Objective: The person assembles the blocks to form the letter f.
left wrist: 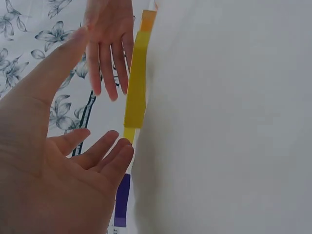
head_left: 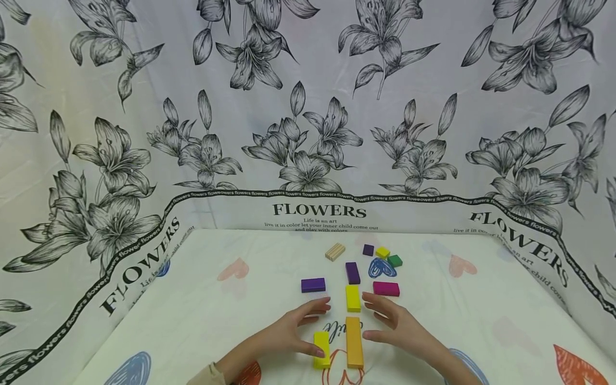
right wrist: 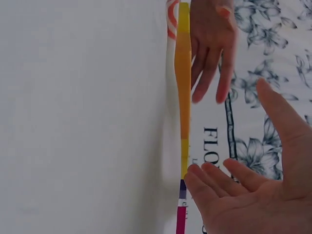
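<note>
My left hand (head_left: pixel 289 331) hovers with its fingers spread, its thumb tip overlapping a yellow block (head_left: pixel 321 342) in the head view. In the left wrist view that yellow block (left wrist: pixel 137 83) lies on the cloth, apart from the thumb. Across from it, my right hand (head_left: pixel 397 323) is held with relaxed fingers and nothing between them. Between the hands lie a long orange block (head_left: pixel 354 342) and, beyond it, a second yellow block (head_left: pixel 353 298). The right wrist view has the orange block (right wrist: pixel 183 87) edge-on beside my right fingertips.
Beyond the hands lie two purple blocks (head_left: pixel 313 285), a magenta block (head_left: pixel 386 289) and a ridged wooden piece (head_left: pixel 335 252). Small purple (head_left: pixel 368 249), yellow (head_left: pixel 383 252) and green (head_left: pixel 395 261) blocks sit farther right. A flower-printed curtain (head_left: pixel 308 160) borders the white cloth.
</note>
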`<control>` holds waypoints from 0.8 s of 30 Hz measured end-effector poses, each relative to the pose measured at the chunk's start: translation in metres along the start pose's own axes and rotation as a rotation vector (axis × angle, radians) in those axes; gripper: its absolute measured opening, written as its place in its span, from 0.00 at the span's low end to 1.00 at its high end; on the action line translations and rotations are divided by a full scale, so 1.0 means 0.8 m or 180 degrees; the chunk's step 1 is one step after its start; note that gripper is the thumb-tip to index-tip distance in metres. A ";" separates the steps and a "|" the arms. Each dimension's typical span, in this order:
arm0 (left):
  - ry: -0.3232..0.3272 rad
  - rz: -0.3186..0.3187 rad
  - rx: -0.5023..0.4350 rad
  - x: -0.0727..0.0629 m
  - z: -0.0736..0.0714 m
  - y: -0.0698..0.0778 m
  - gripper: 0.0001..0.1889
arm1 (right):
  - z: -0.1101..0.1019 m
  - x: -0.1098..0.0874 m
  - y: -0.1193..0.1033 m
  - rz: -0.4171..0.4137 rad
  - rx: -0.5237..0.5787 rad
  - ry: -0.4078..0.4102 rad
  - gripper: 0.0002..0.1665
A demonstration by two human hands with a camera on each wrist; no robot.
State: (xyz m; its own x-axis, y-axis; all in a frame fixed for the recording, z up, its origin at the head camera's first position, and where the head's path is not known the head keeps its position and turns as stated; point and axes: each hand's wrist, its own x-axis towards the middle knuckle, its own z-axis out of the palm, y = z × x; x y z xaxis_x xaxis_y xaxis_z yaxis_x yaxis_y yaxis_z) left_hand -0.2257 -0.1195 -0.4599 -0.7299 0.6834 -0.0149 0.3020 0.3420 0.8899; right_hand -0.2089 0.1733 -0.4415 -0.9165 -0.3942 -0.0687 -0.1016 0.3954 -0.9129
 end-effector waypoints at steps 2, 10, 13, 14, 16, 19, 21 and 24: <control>-0.0060 0.0021 -0.0009 -0.003 0.003 -0.001 0.49 | 0.005 -0.002 0.000 0.0035 -0.0029 -0.0029 0.51; -0.0157 0.0019 -0.0008 -0.008 0.009 -0.002 0.47 | 0.017 -0.005 0.006 0.0034 -0.0157 -0.0224 0.46; -0.0158 0.0000 -0.0025 -0.010 0.010 -0.002 0.47 | 0.019 -0.007 0.006 0.0023 -0.0176 -0.0306 0.46; -0.0161 0.0011 -0.0033 -0.011 0.011 -0.002 0.47 | 0.020 -0.007 0.006 0.0028 -0.0182 -0.0320 0.46; -0.0174 0.0035 -0.0026 -0.012 0.011 -0.001 0.47 | 0.022 -0.008 0.006 0.0067 -0.0185 -0.0332 0.47; -0.0185 0.0091 0.0043 -0.014 0.011 0.000 0.47 | 0.024 -0.007 0.007 0.0129 -0.0237 -0.0349 0.49; -0.0187 0.0079 0.0102 -0.014 0.011 0.000 0.47 | 0.025 -0.007 0.009 0.0152 -0.0280 -0.0378 0.50; -0.0186 0.0062 0.0158 -0.014 0.011 0.000 0.46 | 0.024 -0.007 0.011 0.0133 -0.0322 -0.0422 0.51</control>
State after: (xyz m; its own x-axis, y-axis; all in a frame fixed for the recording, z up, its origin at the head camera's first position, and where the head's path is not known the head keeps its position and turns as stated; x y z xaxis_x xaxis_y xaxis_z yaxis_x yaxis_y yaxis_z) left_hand -0.2122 -0.1218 -0.4638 -0.6871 0.7261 -0.0257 0.3469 0.3590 0.8665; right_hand -0.1971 0.1628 -0.4568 -0.8622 -0.4791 -0.1644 -0.1091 0.4925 -0.8634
